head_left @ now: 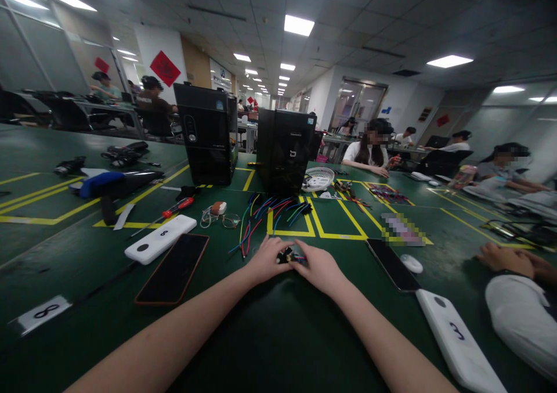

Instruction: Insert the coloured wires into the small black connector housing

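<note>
My left hand and my right hand meet low over the green table, fingers curled inward and fingertips almost touching. Between them sits a small cluster of dark parts with light and gold bits and a hint of red and blue wire. Both hands close around this cluster; the fingers hide much of it, so its exact kind is unclear. Just beyond, loose red, blue, green and yellow wires lie fanned out. More coloured wires end at a black clump on the right.
Two black computer cases stand behind the wires, near a white basket. Leftward lie a screwdriver, glasses, a white power bank and a phone. Another phone and a person's hands are rightward.
</note>
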`<state>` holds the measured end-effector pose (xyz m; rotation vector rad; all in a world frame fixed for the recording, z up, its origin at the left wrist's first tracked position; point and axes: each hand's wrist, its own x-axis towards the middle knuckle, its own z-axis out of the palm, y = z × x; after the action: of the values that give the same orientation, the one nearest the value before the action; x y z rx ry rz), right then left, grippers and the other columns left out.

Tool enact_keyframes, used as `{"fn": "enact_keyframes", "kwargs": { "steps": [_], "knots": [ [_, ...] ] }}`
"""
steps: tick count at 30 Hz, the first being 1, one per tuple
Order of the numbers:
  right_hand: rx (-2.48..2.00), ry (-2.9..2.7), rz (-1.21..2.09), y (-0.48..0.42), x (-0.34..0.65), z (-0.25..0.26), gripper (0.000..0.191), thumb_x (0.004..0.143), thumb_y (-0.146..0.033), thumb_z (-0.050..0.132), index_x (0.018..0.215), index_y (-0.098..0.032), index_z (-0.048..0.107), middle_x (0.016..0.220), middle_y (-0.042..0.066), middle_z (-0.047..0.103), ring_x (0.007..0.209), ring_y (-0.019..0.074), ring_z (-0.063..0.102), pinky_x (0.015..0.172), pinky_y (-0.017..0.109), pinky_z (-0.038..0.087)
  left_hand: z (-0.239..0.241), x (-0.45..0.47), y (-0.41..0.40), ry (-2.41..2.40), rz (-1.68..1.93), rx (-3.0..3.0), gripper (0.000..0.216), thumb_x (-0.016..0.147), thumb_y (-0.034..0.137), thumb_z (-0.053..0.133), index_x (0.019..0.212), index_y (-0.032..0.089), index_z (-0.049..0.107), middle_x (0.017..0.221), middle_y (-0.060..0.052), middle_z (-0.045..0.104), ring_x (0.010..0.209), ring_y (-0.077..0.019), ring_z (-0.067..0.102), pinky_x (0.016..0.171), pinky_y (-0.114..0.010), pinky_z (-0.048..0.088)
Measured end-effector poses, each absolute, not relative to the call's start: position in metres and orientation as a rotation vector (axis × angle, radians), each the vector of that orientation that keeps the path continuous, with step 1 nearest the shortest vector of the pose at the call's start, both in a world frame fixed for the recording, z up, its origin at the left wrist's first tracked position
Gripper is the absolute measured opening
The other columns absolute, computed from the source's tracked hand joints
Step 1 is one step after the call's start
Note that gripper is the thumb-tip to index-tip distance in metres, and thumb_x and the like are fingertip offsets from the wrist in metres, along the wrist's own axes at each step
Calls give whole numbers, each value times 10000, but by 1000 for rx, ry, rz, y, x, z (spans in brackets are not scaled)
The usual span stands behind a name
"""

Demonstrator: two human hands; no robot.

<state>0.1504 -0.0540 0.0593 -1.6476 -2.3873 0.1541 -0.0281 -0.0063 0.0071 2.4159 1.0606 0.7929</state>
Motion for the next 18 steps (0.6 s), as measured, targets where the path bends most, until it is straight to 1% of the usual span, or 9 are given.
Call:
{"fn": "enact_keyframes", "kwargs": {
  "steps": [2, 4, 5, 8, 11, 15, 18],
  "knots": [
    [-1721, -2426, 165, -53, 150, 55, 399, 814, -434, 510, 1136, -203, 555, 974, 89, 662, 871, 216, 614, 723, 286, 422, 7, -28, -7, 994, 783, 2417, 629, 729, 391, 676, 1292, 256, 430, 1107, -58, 579, 1094, -245, 493, 1078, -493, 169],
    [-1843, -2400, 136, -49, 153, 53, 323, 814, -432, 503, 1008, -196, 606, 897, 87, 672, 823, 209, 623, 686, 278, 426, 6, -29, -7, 982, 786, 2397, 701, 726, 376, 680, 1338, 257, 360, 1214, -71, 544, 1174, -253, 446, 1089, -489, 152],
    [-1922, -2359, 118, -47, 157, 53, 307, 810, -425, 504, 971, -187, 613, 878, 90, 672, 804, 206, 626, 670, 273, 428, 6, -29, -7, 992, 795, 2389, 705, 731, 368, 676, 1345, 252, 349, 1256, -78, 520, 1200, -255, 427, 1091, -482, 158],
    [-2214, -2171, 128, -35, 180, 58, 315, 794, -427, 510, 911, -157, 622, 867, 104, 669, 775, 206, 633, 626, 263, 438, 6, -29, -7, 1030, 833, 2372, 638, 765, 345, 639, 1330, 216, 373, 1314, -95, 475, 1223, -251, 411, 1076, -443, 229],
    [-2519, -1905, 141, -22, 217, 63, 354, 788, -440, 503, 880, -127, 639, 884, 138, 669, 805, 243, 642, 618, 281, 455, 7, -29, -7, 1036, 833, 2375, 547, 790, 314, 607, 1291, 195, 423, 1262, -94, 519, 1170, -242, 457, 1032, -410, 312],
    [-2688, -1645, 164, -12, 264, 64, 425, 813, -480, 445, 885, -117, 654, 959, 165, 658, 899, 289, 626, 670, 333, 475, 9, -28, -8, 1032, 805, 2397, 468, 796, 286, 590, 1243, 207, 477, 1208, -79, 560, 1117, -241, 491, 1001, -405, 343],
    [-2706, -1528, 157, -9, 286, 64, 483, 814, -518, 426, 950, -103, 631, 984, 184, 645, 920, 303, 618, 685, 351, 475, 10, -28, -8, 1032, 803, 2391, 457, 797, 276, 578, 1239, 205, 482, 1200, -75, 564, 1114, -241, 492, 993, -400, 354]
  ]
}}
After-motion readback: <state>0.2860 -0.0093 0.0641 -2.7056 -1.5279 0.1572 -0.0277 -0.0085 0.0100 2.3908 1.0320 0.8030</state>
